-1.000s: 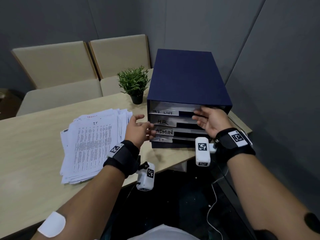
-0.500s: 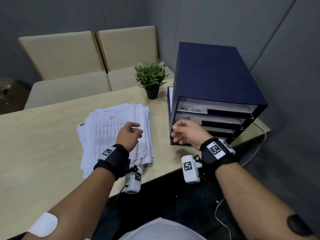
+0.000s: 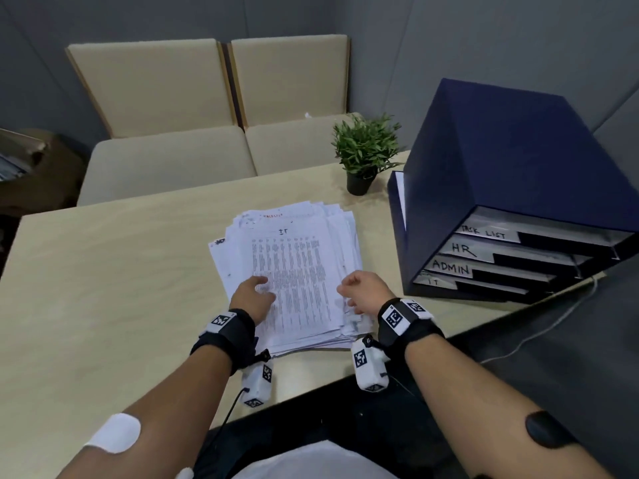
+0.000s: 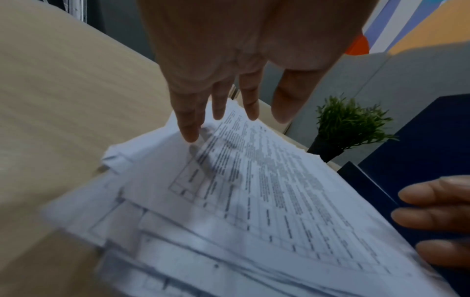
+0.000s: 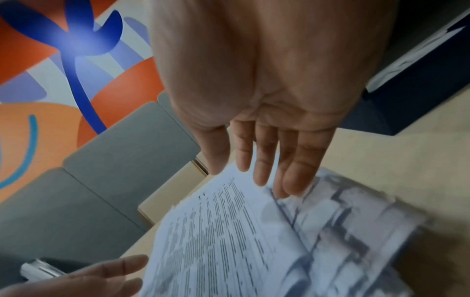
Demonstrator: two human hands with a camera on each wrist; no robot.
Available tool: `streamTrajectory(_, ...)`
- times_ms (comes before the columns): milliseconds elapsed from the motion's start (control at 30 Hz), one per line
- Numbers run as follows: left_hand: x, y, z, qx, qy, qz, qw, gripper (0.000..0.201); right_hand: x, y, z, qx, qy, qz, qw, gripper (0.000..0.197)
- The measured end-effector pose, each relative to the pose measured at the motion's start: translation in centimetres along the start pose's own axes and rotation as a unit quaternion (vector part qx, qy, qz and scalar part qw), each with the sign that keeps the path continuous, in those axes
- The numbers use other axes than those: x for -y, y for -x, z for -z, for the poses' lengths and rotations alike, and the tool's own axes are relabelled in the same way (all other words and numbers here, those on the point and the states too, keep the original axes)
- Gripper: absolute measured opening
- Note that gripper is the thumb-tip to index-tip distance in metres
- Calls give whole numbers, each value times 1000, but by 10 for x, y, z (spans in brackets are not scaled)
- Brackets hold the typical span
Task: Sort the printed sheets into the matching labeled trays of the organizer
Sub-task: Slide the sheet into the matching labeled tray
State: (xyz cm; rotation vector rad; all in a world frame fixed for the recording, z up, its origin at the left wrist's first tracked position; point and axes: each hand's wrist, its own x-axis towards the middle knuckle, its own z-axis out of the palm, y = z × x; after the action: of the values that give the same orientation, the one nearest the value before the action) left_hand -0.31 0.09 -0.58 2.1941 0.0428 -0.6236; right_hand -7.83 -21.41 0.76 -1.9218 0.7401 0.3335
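both hands are over the loose pile of white printed sheets (image 3: 290, 271), which lies on the pale wood-grain table (image 3: 103, 271) near its front edge, just left of the navy blue box-shaped organizer (image 3: 518, 188) at the table's right end. top sheet is headed "it" w/ dense columns of print; a sheet headed in red peeks out at the pile's far edge.

left hand (image 3: 251, 292) lies on the top sheet's left side; in the left wrist view the fingers (image 4: 189, 128) are straight and slightly spread, tips touching or nearly touching the paper, holding nothing. right hand (image 3: 363, 292) is at the pile's right edge, fingers loosely extended in the right wrist view, tips just above the sheets, nothing gripped yet.

step in hand, prob: lift off the "it" sheet. to do it well: pin the pile w/ the left palm, slide only the top sheet rightward w/ the right fingertips so one edge comes free, then pinch that edge. check it's a single sheet, since thin paper clings and the pile is ragged. keep it flat for the low slot.

organizer: 4 stacked trays, hand-lettered white labels top to bottom: "task list" tray (image 3: 491, 233), "hr" tray (image 3: 465, 249), "admin" tray (image 3: 451, 267), "it" tray (image 3: 434, 281) at the very bottom. whether any sheets lie inside: can't tell, interiors are in shadow. a white sheet edge shows at the organizer's left side.

small green plant in a black pot (image 3: 363, 157) stands at the table's far edge, btw pile and organizer.
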Motion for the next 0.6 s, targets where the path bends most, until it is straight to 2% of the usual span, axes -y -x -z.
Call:
streamTrajectory(133, 13, -7, 2, 53, -17, 3, 998, 51, -5, -9, -20, -30, 100, -34, 994, 48)
streamTrajectory(233, 18, -7, -2, 79, -36, -6, 996, 50, -7, -13, -32, -41, 142, -41, 988, 55)
streamTrajectory(367, 25, -8, -4, 83, -50, -17, 995, 42, -10, -19, -45, -69, 122, -52, 989, 50)
streamTrajectory(400, 27, -9, -3, 82, -52, -21, 995, 42, -10, -19, -46, -77, 111, -46, 990, 45)
streamTrajectory(500, 32, -12, 3, 62, -37, -19, 997, 43, -16, -20, -42, -82, 68, -4, 994, 12)
streamTrajectory(600, 31, -17, 13, 15, 14, -10, 1000, 50, -26, -13, -28, -65, -38, 16, 997, 7)
